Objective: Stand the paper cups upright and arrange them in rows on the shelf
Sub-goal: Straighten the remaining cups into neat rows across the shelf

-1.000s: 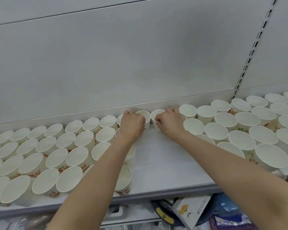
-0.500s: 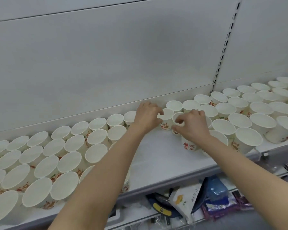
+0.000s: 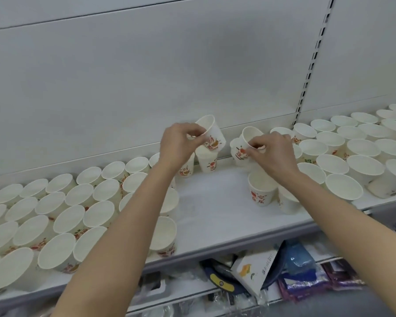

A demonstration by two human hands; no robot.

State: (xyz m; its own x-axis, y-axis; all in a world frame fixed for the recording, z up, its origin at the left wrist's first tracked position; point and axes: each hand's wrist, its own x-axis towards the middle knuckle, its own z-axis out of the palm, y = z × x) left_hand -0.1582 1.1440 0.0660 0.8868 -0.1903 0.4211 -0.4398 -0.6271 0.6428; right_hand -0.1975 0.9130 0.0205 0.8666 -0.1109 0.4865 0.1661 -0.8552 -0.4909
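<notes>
You are holding one paper cup (image 3: pixel 212 133) tilted above the shelf (image 3: pixel 215 211) in your left hand (image 3: pixel 177 145), fingers pinching its rim. Your right hand (image 3: pixel 272 154) is pinching the rim of a second tilted cup (image 3: pixel 247 139). Rows of upright cups (image 3: pixel 62 209) are standing on both sides.

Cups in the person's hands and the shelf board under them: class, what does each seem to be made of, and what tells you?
Lifted cups: probably paper, matte white with thin rolled rims and red-orange printed sides. Shelf board: likely painted metal, smooth pale grey; the slotted upright behind suggests steel racking, though that is uncertain.
</notes>
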